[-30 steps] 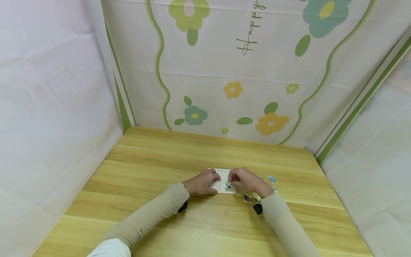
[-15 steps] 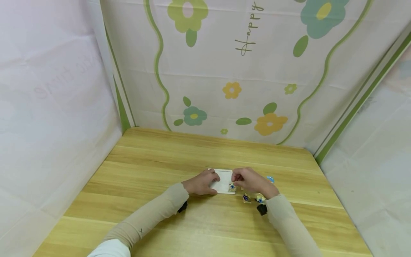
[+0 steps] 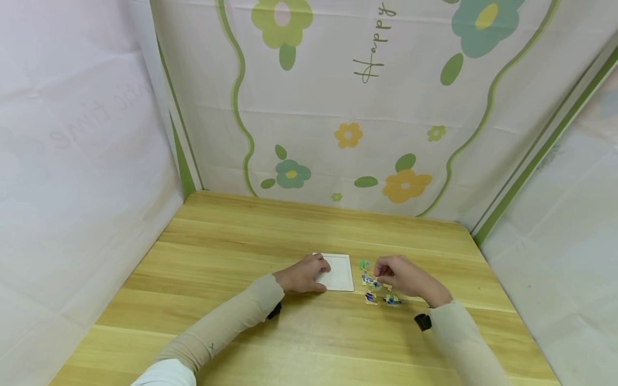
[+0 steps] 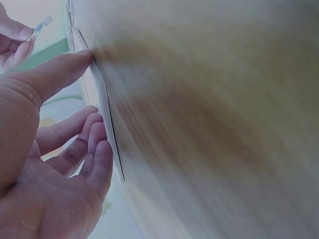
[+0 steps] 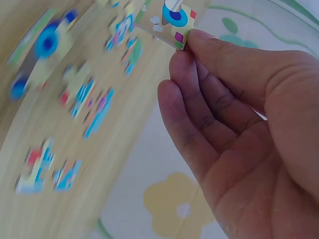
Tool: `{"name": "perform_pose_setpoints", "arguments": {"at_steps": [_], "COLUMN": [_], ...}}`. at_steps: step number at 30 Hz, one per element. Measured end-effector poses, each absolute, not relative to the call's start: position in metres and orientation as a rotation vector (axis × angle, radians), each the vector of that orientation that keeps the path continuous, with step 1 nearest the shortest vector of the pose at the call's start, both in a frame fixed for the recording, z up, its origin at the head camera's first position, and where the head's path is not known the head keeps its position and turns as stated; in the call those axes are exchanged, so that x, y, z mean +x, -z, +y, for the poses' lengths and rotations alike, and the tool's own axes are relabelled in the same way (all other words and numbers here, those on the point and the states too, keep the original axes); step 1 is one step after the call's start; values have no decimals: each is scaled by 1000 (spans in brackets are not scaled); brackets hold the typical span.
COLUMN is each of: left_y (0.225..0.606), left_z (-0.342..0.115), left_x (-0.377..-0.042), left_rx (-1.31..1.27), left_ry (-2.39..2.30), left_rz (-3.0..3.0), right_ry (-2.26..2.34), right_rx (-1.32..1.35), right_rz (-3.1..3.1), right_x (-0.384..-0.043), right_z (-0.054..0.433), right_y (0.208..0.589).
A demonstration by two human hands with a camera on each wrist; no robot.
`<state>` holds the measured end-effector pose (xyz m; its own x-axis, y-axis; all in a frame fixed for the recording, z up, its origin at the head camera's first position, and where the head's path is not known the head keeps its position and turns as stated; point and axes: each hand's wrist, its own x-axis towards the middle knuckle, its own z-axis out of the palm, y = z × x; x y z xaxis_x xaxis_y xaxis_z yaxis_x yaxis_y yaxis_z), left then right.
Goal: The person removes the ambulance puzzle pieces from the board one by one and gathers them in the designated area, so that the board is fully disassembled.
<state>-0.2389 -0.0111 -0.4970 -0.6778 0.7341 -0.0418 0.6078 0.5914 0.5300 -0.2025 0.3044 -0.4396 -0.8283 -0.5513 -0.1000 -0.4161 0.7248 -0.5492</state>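
My left hand rests on the left side of a white puzzle tray lying flat on the table. Seen from the left wrist, its thumb touches the tray's edge and its relaxed fingers lie along the tray. My right hand is raised over the loose pieces to the tray's right. Between thumb and fingertips it pinches a jigsaw puzzle piece, printed with a blue ring and small coloured patches.
Several loose jigsaw pieces lie right of the tray, blurred in the right wrist view, where one blue-ringed piece is nearest. The wooden table meets a flower-printed cloth wall behind, with more cloth at both sides.
My right hand has moved right, off the tray to above the loose pieces, carrying the jigsaw puzzle piece. The tray's right part now shows bare. The left hand has stayed put.
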Motion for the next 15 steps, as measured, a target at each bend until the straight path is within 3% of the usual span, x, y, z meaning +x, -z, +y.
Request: {"name": "perform_pose_setpoints", "arguments": {"at_steps": [15], "left_y": [495], "left_z": [-10], "left_x": [-236], "left_rx": [1082], "left_ry": [-686], "left_rz": [2580], "right_ry": [787], "right_rx": [-652], "right_rz": [2757], "right_x": [-176], "right_z": [371], "right_y": [445]}}
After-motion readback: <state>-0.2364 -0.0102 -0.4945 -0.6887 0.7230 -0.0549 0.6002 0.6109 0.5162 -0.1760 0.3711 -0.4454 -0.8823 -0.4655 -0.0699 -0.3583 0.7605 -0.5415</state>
